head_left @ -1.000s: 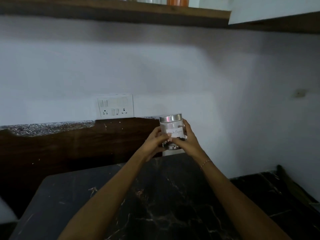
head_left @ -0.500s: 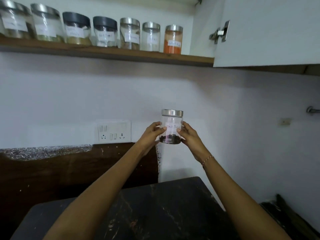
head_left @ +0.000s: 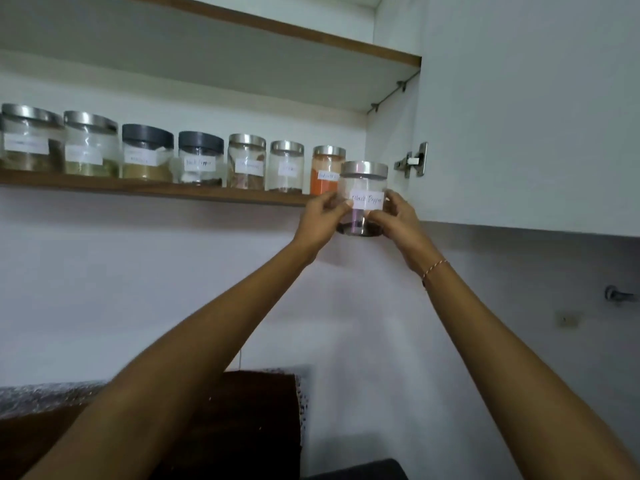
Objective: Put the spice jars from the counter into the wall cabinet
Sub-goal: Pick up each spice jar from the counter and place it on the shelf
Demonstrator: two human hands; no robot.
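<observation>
A: Jar [head_left: 362, 199] is now up at the shelf [head_left: 156, 190], lifted from low over the table a second ago.

B: Yes. Left hand [head_left: 320, 220] and right hand [head_left: 398, 220] both grip it, just beside the orange jar [head_left: 323, 171]. It is not yet set down, I think.
</observation>
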